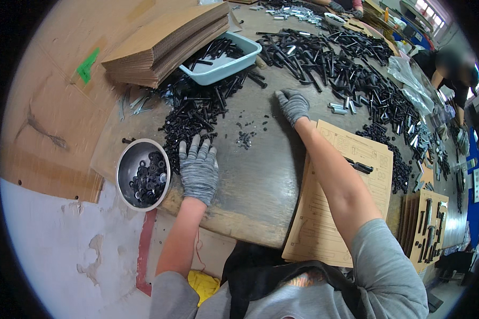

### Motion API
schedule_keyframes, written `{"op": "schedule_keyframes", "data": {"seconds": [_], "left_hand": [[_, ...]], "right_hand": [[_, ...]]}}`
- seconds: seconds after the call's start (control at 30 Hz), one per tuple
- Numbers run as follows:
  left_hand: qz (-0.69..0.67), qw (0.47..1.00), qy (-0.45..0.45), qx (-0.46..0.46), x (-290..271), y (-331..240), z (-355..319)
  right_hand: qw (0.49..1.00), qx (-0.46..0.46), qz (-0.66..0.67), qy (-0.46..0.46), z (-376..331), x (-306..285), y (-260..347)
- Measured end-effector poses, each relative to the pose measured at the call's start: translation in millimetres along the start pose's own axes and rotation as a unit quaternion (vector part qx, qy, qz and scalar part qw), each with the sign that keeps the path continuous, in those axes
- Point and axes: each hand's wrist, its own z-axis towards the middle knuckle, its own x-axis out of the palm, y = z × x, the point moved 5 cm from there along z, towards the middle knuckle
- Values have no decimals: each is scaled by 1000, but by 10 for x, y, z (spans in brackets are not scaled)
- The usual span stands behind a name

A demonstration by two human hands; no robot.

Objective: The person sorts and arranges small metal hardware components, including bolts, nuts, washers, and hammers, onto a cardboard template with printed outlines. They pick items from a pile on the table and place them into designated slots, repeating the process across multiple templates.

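Observation:
My left hand [199, 171], in a grey knit glove, lies with its fingers apart at the near edge of a heap of small black bolts [189, 125]. Its fingertips touch the lowest pieces. Left of it, a round metal bowl [123, 187] holds black washers or rings [148, 181]. My right hand [292, 106], gloved alike, rests farther off on the table [245, 196], fingers curled together; whatever they may hold is hidden. Between my hands lie scattered tiny dark pieces [244, 140]. Beneath my right forearm is a stack of printed cardboard sheets [324, 212] with black bolts [361, 166] on top.
A light blue tray [226, 72] with black bolts stands beyond my left hand, beside stacked cardboard [165, 45]. Large heaps of black bolts [314, 56] spread at the far right, near silver tubes [339, 108]. A board with mounted parts [430, 228] stands right; another person [455, 69] works beyond.

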Motion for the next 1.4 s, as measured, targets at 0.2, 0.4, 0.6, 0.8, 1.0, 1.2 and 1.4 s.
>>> {"op": "schedule_keyframes", "data": {"seconds": [0.2,0.4,0.6,0.8,1.0,1.2,1.4], "left_hand": [[-18,999,20,-22,48,87,-61],[-27,1000,-6,-7,56,47,-25],[-29,999,-3,-20,79,160,-108],[-174,977,-115,-43,-684,48,-183],[-748,484,208,-403,-448,-61,-1815],[-733,522,361,-244,133,-416,-2358],[-372,886,236,146,-152,-407,-1773]], "right_hand": [[977,-199,47,50,-349,402,891],[929,-331,153,67,-1079,451,1239],[865,-344,288,224,-1628,60,1456],[970,-210,98,74,-439,118,698],[939,-282,168,103,-1107,141,1044],[893,-251,303,218,-1837,293,1442],[806,-273,394,347,-2715,275,2020]]}}
